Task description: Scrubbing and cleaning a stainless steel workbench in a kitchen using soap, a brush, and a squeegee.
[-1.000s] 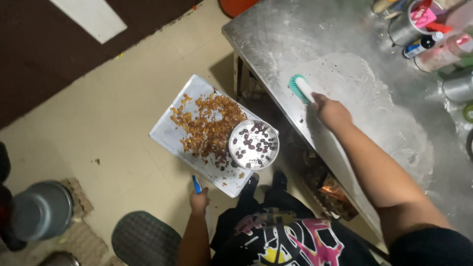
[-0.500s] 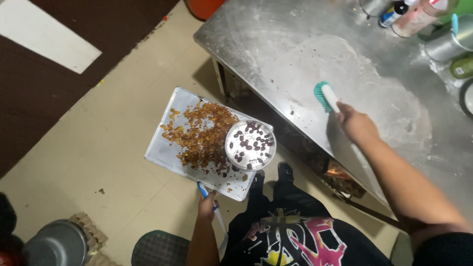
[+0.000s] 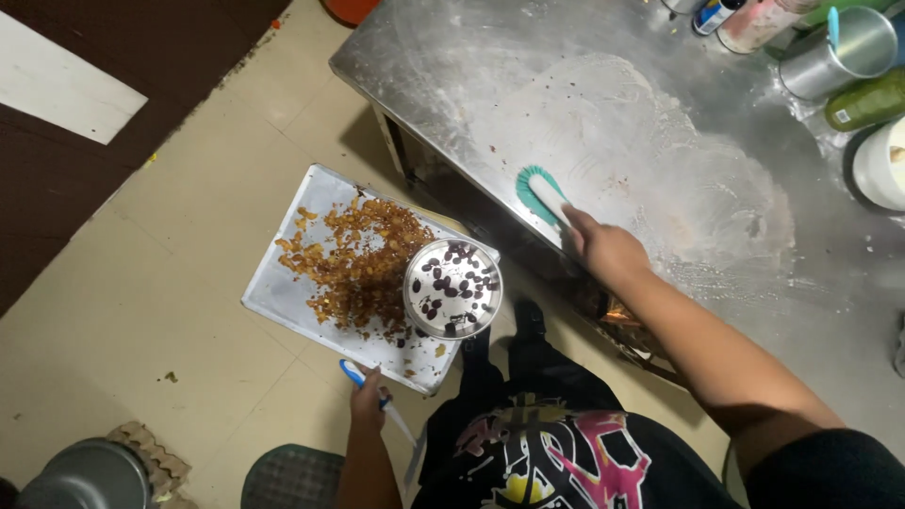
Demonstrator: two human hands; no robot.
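My right hand [image 3: 603, 250] grips the white handle of a teal scrub brush [image 3: 538, 192], whose head rests on the wet, soapy steel table [image 3: 452, 66] near its front edge. My left hand [image 3: 369, 399] holds a metal tray [image 3: 283, 292] out past the table edge, above the floor, together with a blue-and-white handled tool [image 3: 354, 373]. The tray carries a heap of brown scraps [image 3: 353, 264] and a round metal bowl [image 3: 452, 287] with dark bits in pale liquid.
Cups, a steel mug [image 3: 834, 52], a green bottle [image 3: 867, 99] and a white container [image 3: 881, 165] crowd the table's far right. A dark mat [image 3: 57, 141] covers the floor at left. A grey bucket [image 3: 85, 476] and a dark stool [image 3: 287, 481] stand near my feet.
My right hand has drawn the brush toward the table's front edge. The view has shifted, so the table fills more of the frame. The tray stays held out by my left hand.
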